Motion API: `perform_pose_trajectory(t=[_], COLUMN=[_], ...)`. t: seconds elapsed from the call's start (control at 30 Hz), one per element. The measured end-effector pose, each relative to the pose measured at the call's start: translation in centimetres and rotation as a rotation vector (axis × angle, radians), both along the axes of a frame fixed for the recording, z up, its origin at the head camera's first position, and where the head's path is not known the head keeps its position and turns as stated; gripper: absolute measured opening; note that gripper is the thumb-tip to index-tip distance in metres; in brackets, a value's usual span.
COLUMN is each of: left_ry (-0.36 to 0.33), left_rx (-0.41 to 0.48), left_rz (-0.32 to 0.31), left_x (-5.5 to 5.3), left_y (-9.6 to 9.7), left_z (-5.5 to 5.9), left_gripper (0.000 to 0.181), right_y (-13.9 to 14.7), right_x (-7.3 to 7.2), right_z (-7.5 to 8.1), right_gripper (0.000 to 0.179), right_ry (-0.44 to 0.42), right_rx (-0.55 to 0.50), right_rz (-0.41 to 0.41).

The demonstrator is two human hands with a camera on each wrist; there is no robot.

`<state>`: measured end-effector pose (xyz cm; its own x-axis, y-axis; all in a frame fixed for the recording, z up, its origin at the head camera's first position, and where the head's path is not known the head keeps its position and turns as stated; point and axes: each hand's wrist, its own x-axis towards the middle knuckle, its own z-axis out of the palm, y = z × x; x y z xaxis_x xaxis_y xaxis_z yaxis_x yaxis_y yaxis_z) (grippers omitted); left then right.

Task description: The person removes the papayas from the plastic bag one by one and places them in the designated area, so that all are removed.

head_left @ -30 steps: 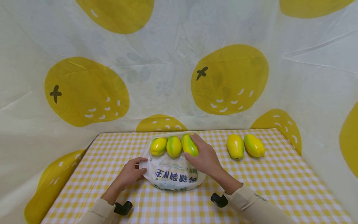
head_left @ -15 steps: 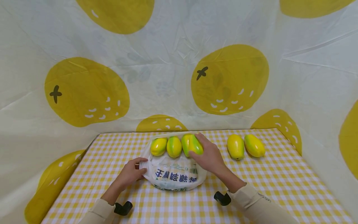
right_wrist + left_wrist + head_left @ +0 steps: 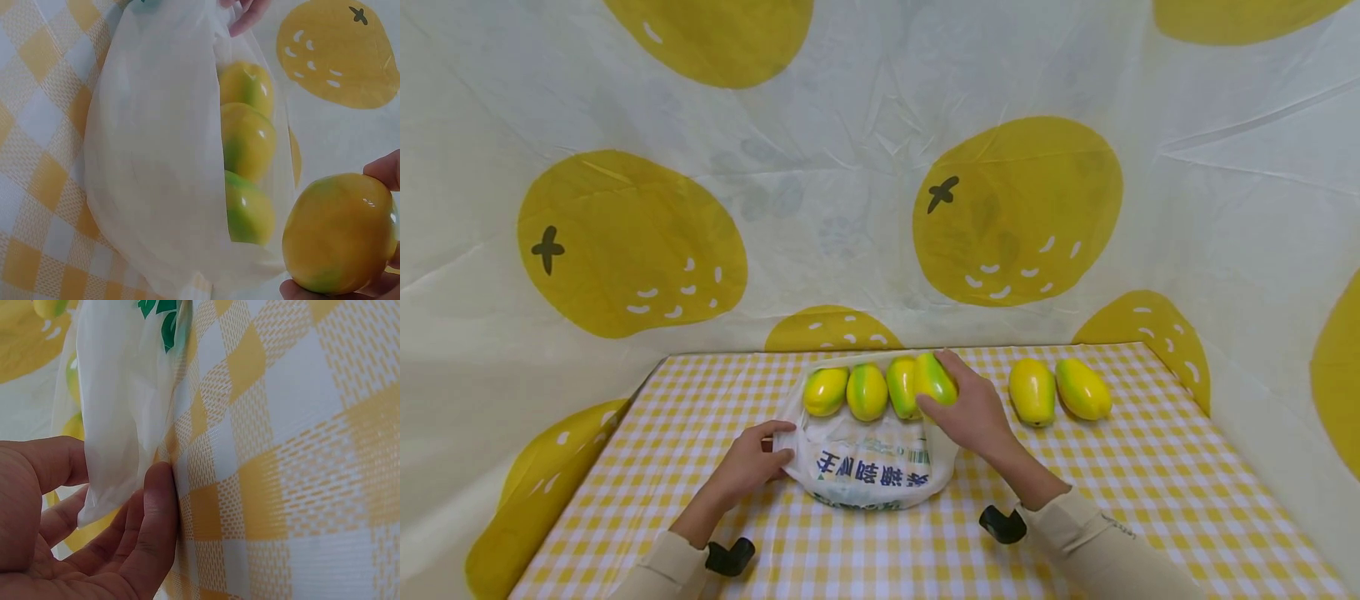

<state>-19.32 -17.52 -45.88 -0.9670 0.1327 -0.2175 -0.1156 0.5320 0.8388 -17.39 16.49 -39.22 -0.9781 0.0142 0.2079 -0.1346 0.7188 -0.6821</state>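
Note:
A white plastic bag (image 3: 872, 475) with dark printed lettering lies on the table, its mouth spread toward the far side. Inside the mouth sit three yellow-green papayas, the left one (image 3: 825, 392), the middle one (image 3: 867, 392) and the right one (image 3: 902, 387). The left hand (image 3: 747, 462) holds the bag's left edge between thumb and fingers, as the left wrist view shows. The right hand (image 3: 970, 408) grips another papaya (image 3: 337, 234) with fingers and thumb around it, at the right side of the bag's mouth. In the head view this fruit overlaps the right papaya.
Two more papayas, one upright-looking (image 3: 1032, 392) and one slanted (image 3: 1083, 389), lie on the right of the table. A yellow-and-white checked cloth (image 3: 1150, 517) covers the table. Behind it hangs a pale curtain (image 3: 835, 208) printed with large yellow fruit.
The right hand has shifted a little to the right with its papaya, uncovering more of the right papaya in the bag. The left hand stays at the bag's edge.

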Motion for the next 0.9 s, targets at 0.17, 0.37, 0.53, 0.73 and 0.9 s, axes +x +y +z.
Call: perform_pose_trajectory(t=[0.17,0.37,0.53,0.73,0.9], left_ry=[-0.006,0.001,0.001,0.000,-0.011], left_rx=[0.003,0.010,0.003,0.014,0.004], left_rz=[0.001,-0.007,-0.006,-0.007,0.008], left_x=[0.0,-0.1,-0.1,-0.1,0.0], left_y=[0.0,-0.1,-0.1,-0.1,-0.1], left_z=[0.1,0.0,0.0,0.0,-0.2], left_gripper=[0.043,0.044,0.043,0.043,0.042], right_y=[0.5,1.1,1.7,2.1,2.5], right_x=[-0.3,-0.7,-1.0,-1.2,-1.4], right_z=[0.1,0.1,0.0,-0.2,-0.6], right_gripper=[0.076,0.075,0.076,0.077,0.076], right_ry=[-0.026,-0.038,-0.068,-0.083,-0.064], right_rx=[-0.012,-0.027,-0.042,-0.052,-0.059], right_rz=[-0.009,-0.038,-0.052,-0.054,-0.070])
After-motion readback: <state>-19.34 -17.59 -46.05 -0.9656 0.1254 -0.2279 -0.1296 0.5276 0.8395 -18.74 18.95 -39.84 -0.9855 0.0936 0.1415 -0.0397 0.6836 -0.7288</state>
